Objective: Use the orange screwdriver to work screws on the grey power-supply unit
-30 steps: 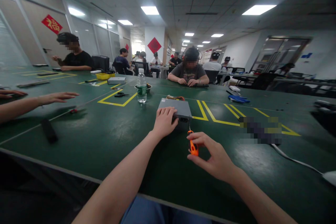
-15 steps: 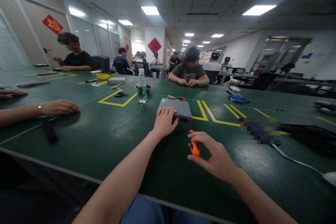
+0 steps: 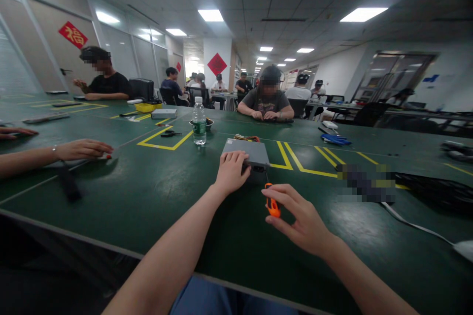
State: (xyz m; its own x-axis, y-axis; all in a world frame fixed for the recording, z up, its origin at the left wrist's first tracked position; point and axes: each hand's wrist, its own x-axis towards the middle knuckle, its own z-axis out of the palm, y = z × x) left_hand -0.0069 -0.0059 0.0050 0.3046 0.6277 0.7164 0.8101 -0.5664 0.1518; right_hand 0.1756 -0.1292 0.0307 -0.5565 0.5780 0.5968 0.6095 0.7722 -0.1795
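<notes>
A grey metal computer power supply (image 3: pixel 254 150) lies on the green table, its socket side facing me and coloured wires (image 3: pixel 247 138) behind it. My left hand (image 3: pixel 232 172) grips its left front part, fingers over the top and thumb at the front face. Between the thumb and fingers of my right hand (image 3: pixel 301 214) is an orange and black screwdriver (image 3: pixel 272 204). Its shaft points away from me, up to the power supply's front right corner. Whether the tip sits in a screw is too small to tell.
A water bottle (image 3: pixel 199 123) stands in front of a bowl (image 3: pixel 209 123) beyond my left hand. To the right are a blurred-out dark object (image 3: pixel 364 184), a white cable (image 3: pixel 414 224) and blue gloves (image 3: pixel 335 139). A neighbour's hand (image 3: pixel 83 149) is at the left; another person (image 3: pixel 269 101) sits opposite.
The screwdriver's handle has turned a little in my right hand, and the fingers have shifted slightly on it. My left hand and the power supply stay put. The neighbour's hand at left has lifted slightly.
</notes>
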